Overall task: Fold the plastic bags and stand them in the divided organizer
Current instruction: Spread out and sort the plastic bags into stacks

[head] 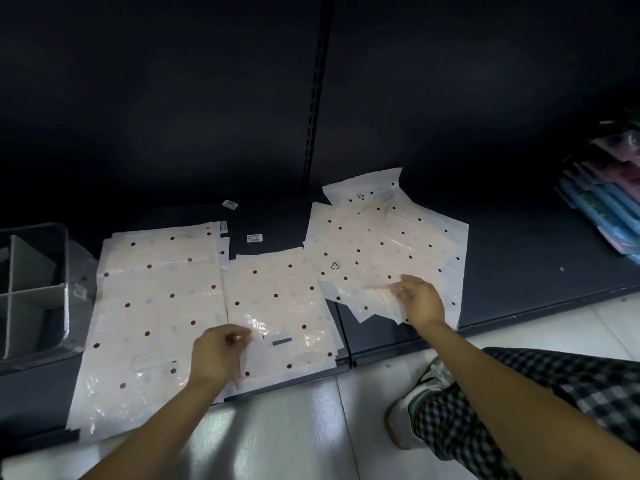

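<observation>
On the near edge of the dark shelf [519, 258], the left hand [216, 355] has its fingers curled, seemingly pinching the near-left edge of the middle bag [280, 306] close to its handle slot; the pinch itself is blurred, so the grip is a judgement. To the right, the right hand [420, 301] rests on the right-hand pile of bags [381, 244], its fingers bent and bunching the film at the pile's near edge. That pile is loose and fanned, several sheets overlapping at angles. Left of the middle bag lies the large stack of bags [156, 306], flat, its near edge overhanging the shelf toward the floor [294, 427]. All the bags are pale with dark dots, and none shows a fold. At far left stands the divided organizer [31, 289], grey, its cross dividers visible, and the compartments in view hold nothing (its left part is cut off by the frame). So the task looks barely begun: every bag is yet to be folded and stood up. A checked trouser leg [519, 403] and shoe [415, 403] sit near right; packaged goods [609, 188] are at far right.
</observation>
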The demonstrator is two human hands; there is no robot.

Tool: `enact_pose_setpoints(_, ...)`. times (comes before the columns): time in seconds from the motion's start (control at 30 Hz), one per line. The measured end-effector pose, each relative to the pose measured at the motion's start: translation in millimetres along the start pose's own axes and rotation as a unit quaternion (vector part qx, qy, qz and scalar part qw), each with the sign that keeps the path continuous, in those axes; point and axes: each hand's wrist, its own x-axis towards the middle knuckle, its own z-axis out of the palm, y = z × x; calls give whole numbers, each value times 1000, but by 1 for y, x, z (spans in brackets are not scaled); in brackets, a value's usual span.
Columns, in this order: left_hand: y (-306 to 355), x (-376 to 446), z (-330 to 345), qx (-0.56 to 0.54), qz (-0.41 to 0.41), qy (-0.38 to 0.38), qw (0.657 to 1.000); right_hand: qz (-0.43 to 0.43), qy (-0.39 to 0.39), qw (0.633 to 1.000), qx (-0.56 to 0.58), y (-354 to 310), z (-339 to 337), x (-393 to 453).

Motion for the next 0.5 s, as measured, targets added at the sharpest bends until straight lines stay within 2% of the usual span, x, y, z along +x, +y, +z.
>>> enact_pose_setpoints(0.1, -2, -3, -2, 72, 34, -17, 997, 3, 23, 1000, -2, -11, -7, -4)
enact_pose_setpoints(0.2, 6, -3, -10, 73, 55, -2, 996, -25, 91, 995, 45, -41, -10, -12)
enact_pose_setpoints(0.27, 20, 0, -18, 3, 74, -12, 997, -87, 82, 988, 101, -77, -4, -20)
enact_pose_setpoints(0.37, 48, 1, -32, -192, 26, -73, 978, -212, -21, 969, 124, -136, 16, -46)
enact_pose_setpoints(0.43, 58, 6, -45, -303, -53, -115, 945, -322, -78, 938, 105, -165, 31, -68)
enact_pose_setpoints(0.5, 57, 16, -61, -357, -121, -141, 916, -450, -107, 885, 52, -180, 46, -88)
